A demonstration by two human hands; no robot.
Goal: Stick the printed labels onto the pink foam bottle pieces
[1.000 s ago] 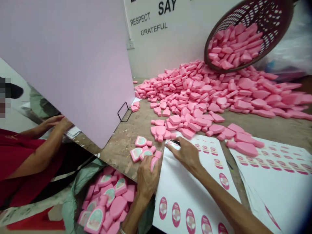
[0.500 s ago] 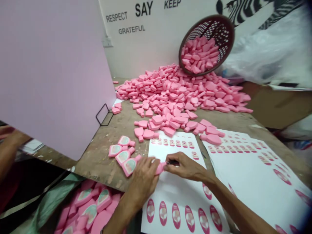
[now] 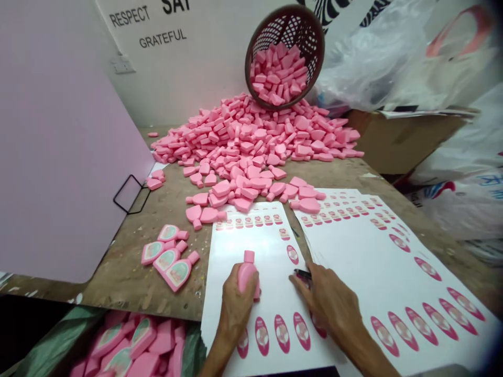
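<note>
My left hand (image 3: 237,303) is wrapped round a small pink bottle-shaped piece (image 3: 247,273), its neck pointing away from me, above a white sticker sheet (image 3: 251,248). To the right, my right hand (image 3: 328,293) pinches a thin dark tool (image 3: 302,274) over the same sheet's right side. Oval pink stickers (image 3: 282,335) line the near part of this sheet, and smaller labels run along its far edge. Left of the sheet lie several pink bottle pieces with pale green labels (image 3: 178,273).
A large heap of pink pieces (image 3: 236,141) spreads from a tipped brown basket (image 3: 285,102). More sticker sheets (image 3: 353,262) lie at right. A pink board (image 3: 58,157) stands at left. Below the table edge, a green bag (image 3: 58,340) holds labelled pieces. A cardboard box (image 3: 401,141) sits behind right.
My hands have moved apart; the left now holds the pink piece upright over the sheet, and the right has shifted right with the dark tool. The view has turned right.
</note>
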